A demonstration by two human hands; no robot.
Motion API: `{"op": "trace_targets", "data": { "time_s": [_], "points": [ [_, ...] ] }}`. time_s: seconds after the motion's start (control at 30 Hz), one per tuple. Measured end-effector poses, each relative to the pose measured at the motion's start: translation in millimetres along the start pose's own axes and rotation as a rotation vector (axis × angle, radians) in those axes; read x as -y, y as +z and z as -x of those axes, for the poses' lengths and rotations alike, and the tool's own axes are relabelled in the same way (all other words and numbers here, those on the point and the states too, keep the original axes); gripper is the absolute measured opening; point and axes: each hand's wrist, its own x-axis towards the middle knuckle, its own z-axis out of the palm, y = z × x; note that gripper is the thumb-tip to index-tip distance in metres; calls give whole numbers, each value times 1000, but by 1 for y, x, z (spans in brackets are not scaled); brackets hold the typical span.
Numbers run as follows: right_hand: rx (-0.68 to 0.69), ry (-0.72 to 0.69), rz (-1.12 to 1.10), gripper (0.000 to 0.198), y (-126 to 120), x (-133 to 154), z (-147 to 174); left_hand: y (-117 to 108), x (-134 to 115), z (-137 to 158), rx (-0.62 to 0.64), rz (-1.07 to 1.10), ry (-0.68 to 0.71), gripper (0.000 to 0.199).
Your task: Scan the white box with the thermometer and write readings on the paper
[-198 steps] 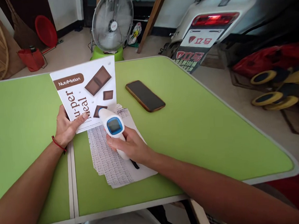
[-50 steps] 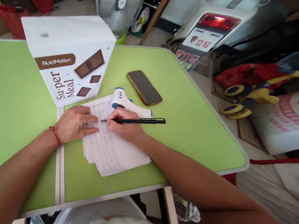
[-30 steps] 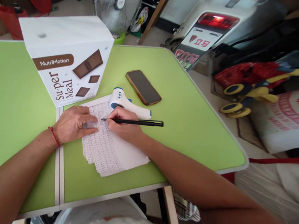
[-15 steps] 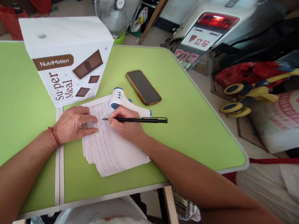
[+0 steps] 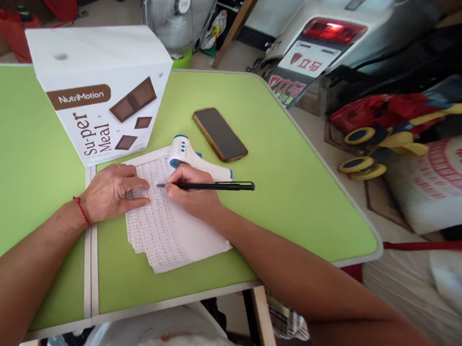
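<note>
A black pen (image 5: 216, 185) is pinched in my right hand (image 5: 193, 193), its tip on or just above a sheet of paper (image 5: 168, 234) covered in rows of handwriting. The paper's right part is blank. My left hand (image 5: 113, 193) lies on the paper's left edge and the table, fingers apart and holding nothing. Just beyond my right hand a white and blue infrared thermometer (image 5: 186, 156) lies across the paper's top. Past it is a smartphone (image 5: 221, 134) in a brown case, screen dark.
A tall white NutriMotion box (image 5: 104, 92) stands on the green folding table (image 5: 295, 205), behind my left hand. Beyond the table are a fan (image 5: 182, 19) and a white scooter (image 5: 332, 31) with a red tail light. A printed sack (image 5: 447, 186) sits at the right.
The view has shifted slightly, moving everything a little to the left. The pen's rear end has tilted a little; both hands keep nearly the same places on the paper.
</note>
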Motion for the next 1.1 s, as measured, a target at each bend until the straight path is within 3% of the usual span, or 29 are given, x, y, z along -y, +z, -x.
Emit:
{"op": "trace_targets", "data": {
  "time_s": [0.17, 0.53, 1.1],
  "points": [
    [-31, 23, 1, 10, 0, 0, 2, 1, 1, 0, -9, -2, 8, 30],
    [86, -19, 7, 9, -1, -2, 2, 0, -1, 0, 13, -19, -22, 26],
    [69, -1, 19, 10, -1, -1, 2, 0, 0, -1, 7, -11, -10, 28]
  ]
}}
